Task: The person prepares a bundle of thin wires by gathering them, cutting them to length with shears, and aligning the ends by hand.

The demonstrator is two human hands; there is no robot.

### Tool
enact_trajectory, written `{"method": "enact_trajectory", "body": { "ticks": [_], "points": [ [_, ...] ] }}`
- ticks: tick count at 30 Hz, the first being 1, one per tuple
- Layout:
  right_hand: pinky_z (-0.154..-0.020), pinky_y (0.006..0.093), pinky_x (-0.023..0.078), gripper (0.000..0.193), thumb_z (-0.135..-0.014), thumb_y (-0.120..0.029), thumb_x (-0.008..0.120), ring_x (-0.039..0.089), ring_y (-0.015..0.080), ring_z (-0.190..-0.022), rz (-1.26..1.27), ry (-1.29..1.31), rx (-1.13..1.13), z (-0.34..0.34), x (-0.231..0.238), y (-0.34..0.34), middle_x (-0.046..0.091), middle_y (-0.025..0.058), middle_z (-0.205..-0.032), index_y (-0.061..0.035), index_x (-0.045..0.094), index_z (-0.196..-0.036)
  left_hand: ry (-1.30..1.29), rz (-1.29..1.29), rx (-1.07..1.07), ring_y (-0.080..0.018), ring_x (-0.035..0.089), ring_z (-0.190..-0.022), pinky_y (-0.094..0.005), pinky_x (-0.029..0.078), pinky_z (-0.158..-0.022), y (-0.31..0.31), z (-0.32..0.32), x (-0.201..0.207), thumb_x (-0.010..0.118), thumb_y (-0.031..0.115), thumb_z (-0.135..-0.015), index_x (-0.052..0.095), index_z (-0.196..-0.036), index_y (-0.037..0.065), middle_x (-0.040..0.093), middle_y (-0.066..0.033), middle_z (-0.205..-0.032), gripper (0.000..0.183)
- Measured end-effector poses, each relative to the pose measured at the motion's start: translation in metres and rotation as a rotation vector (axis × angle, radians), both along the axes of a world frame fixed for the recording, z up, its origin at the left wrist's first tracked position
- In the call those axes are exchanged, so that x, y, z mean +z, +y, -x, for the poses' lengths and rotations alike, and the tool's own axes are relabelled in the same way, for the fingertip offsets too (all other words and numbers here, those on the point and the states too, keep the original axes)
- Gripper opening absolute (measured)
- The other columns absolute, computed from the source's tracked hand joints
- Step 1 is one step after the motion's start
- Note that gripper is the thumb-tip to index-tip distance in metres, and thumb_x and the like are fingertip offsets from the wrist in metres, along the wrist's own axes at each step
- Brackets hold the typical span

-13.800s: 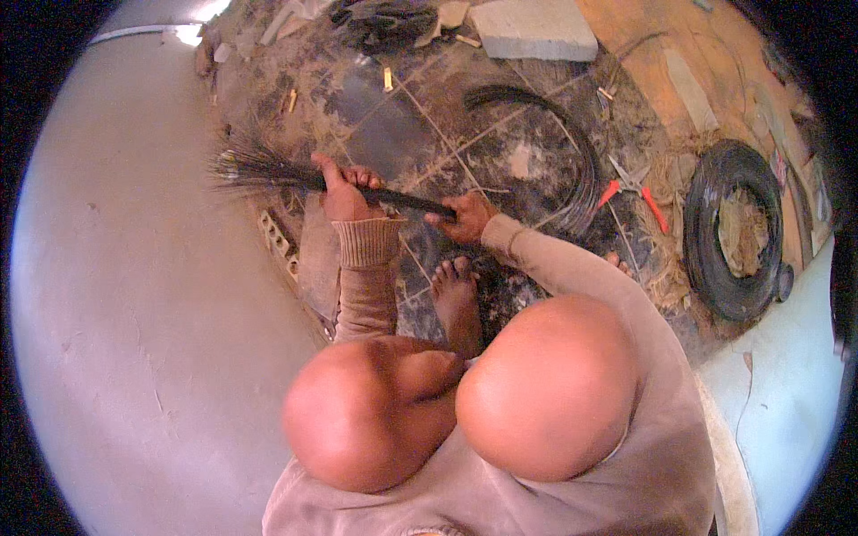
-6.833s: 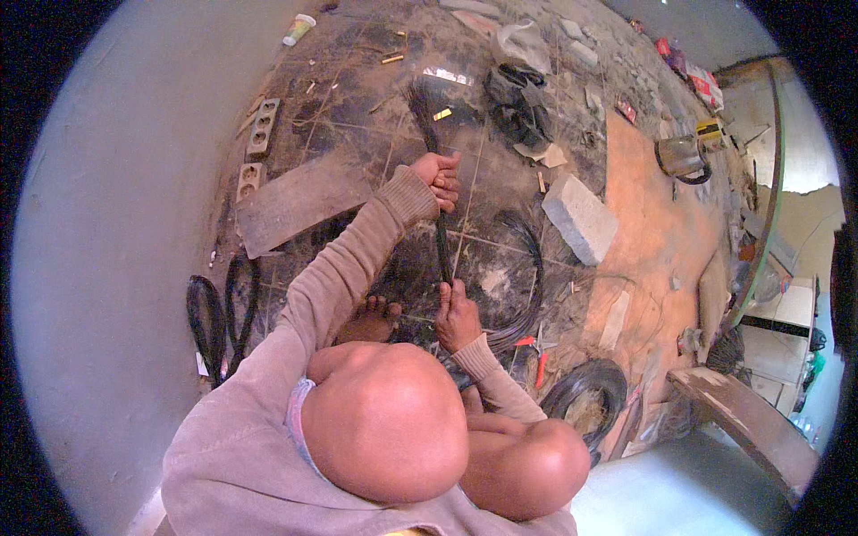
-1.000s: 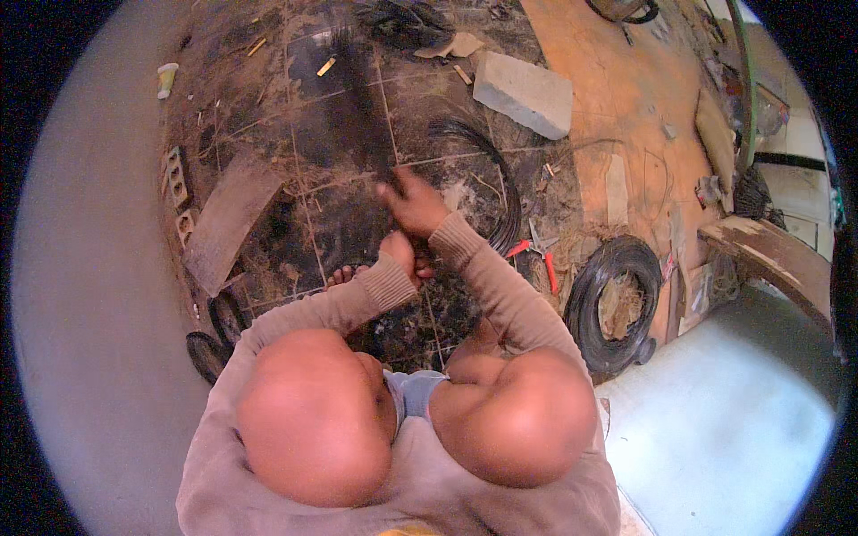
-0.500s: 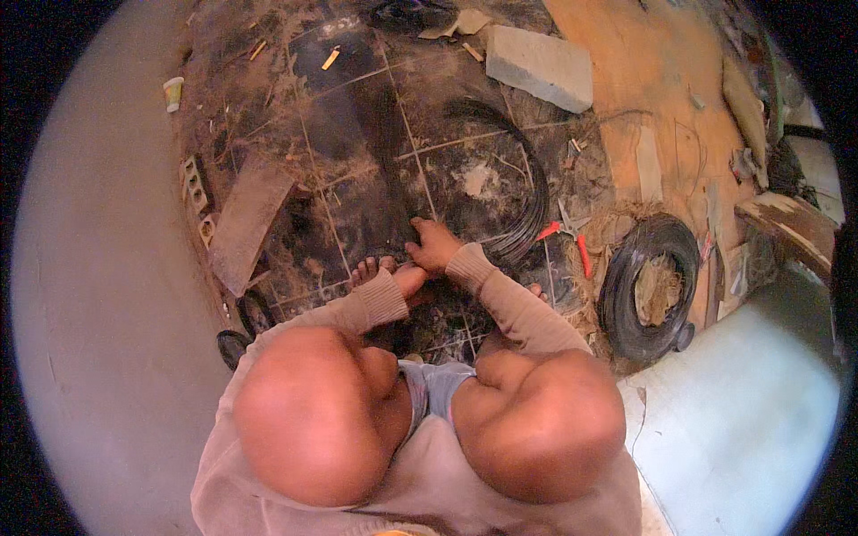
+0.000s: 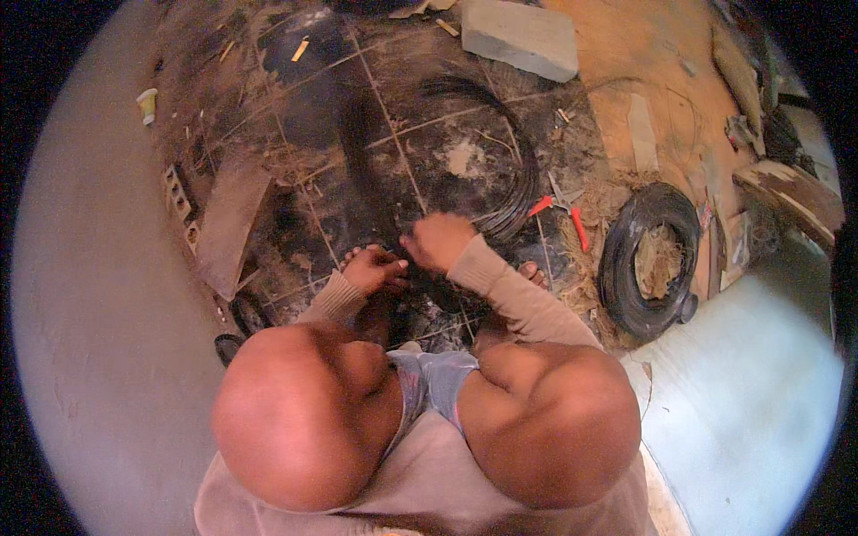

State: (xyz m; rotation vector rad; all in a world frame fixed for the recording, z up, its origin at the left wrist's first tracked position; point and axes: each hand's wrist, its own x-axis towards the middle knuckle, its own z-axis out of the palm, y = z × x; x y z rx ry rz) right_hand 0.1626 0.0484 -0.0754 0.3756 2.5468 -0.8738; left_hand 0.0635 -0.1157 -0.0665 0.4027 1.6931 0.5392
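My left hand [image 5: 375, 271] is low over the floor between my feet, its fingers curled inward. Close by on the right is my right hand [image 5: 440, 239], slightly smeared, with bent fingers and the thumb toward the left hand. Whatever either hand holds is too dark and small to name. A long dark bundle [image 5: 360, 161], seemingly of thin wires, runs from near my hands to the far floor. Beyond my right hand lies a loose coil of black wire [image 5: 525, 183]. Pliers with red handles [image 5: 561, 207] rest open to the right of that coil.
A thick roll of black wire [image 5: 617, 277] lies at right on fibrous scraps. A pale block [image 5: 520, 40] is at the back, a flat board [image 5: 234, 223] and a socket strip [image 5: 178, 194] at left. A paper cup [image 5: 147, 106] stands by the left wall.
My left hand has come up from beside my foot toward the right hand. My right hand has shifted slightly, its fingers now more bent. The view has tilted a little.
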Motion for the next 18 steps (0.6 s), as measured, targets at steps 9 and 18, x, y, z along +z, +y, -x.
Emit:
{"method": "enact_trajectory", "body": {
  "ticks": [9,18],
  "points": [
    [-0.075,0.0493,0.052,0.061,-0.085,-0.055,0.059,0.063,0.042,-0.092,-0.687,0.032,-0.669,-0.041,-0.039,0.154,0.061,0.0257,-0.103,0.0017,0.058,-0.108,0.037,-0.22,0.003,-0.0189,0.07,-0.077,-0.0321,0.055,-0.07,0.028,0.013,0.016,0.06,0.033,-0.094,0.063,-0.105,-0.008,0.07,-0.0134,-0.086,0.042],
    [-0.075,0.0347,0.052,0.029,-0.092,-0.022,0.06,0.066,0.0248,-0.085,0.225,0.552,-1.046,-0.049,-0.014,0.111,0.064,0.0159,-0.096,-0.0004,0.05,-0.109,0.0,-0.509,0.091,-0.0281,0.057,-0.118,-0.0358,0.047,-0.097,0.145,0.024,-0.017,0.064,0.049,-0.088,0.047,-0.132,-0.009,0.056,-0.025,-0.126,0.075]
  ]
}}
